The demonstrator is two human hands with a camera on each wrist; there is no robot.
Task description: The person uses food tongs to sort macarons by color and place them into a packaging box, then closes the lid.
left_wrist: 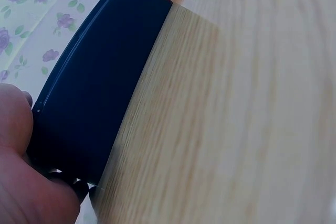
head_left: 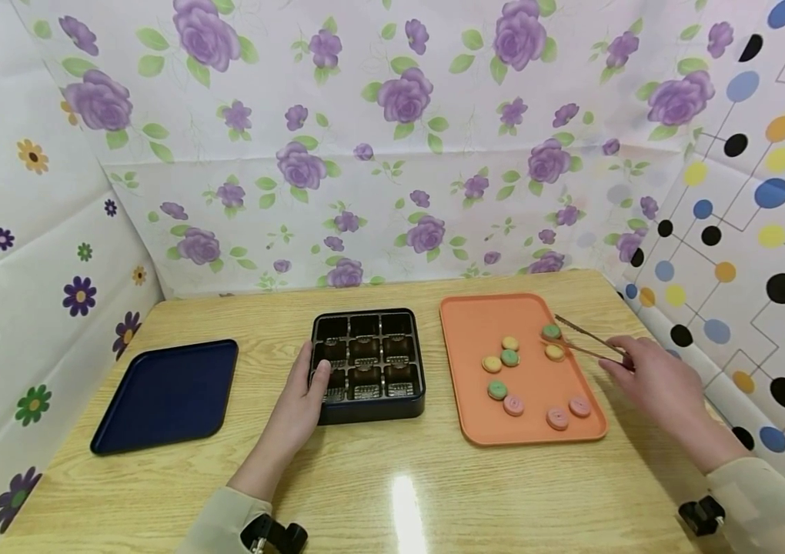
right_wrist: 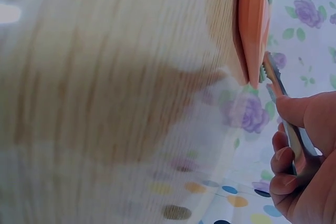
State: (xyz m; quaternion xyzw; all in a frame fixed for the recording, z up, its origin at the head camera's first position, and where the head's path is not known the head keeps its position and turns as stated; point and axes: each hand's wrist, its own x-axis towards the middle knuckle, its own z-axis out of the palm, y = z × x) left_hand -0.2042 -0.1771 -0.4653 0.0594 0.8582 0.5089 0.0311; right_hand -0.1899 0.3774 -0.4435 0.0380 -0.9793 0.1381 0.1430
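My left hand [head_left: 300, 388] holds the left side of a dark blue box [head_left: 372, 412], its thumb over the rim. A shiny black plastic insert splits the box into several compartments, with no macarons showing in them. In the left wrist view the thumb lies along the side of the box [left_wrist: 100, 77]. My right hand [head_left: 663, 385] grips metal tongs [head_left: 589, 332] over the right side of an orange tray [head_left: 482, 323]. The tong tips are spread on either side of a green macaron [head_left: 551, 332]. A yellow macaron [head_left: 555, 352] lies just below it.
Elsewhere on the orange tray lie yellow macarons [head_left: 492, 365], green macarons [head_left: 497, 390] and pink macarons [head_left: 557, 418]. At the left of the wooden table [head_left: 337, 492] is a dark blue tray [head_left: 174, 396]. Patterned cloth [head_left: 392, 192] stands behind and at both sides.
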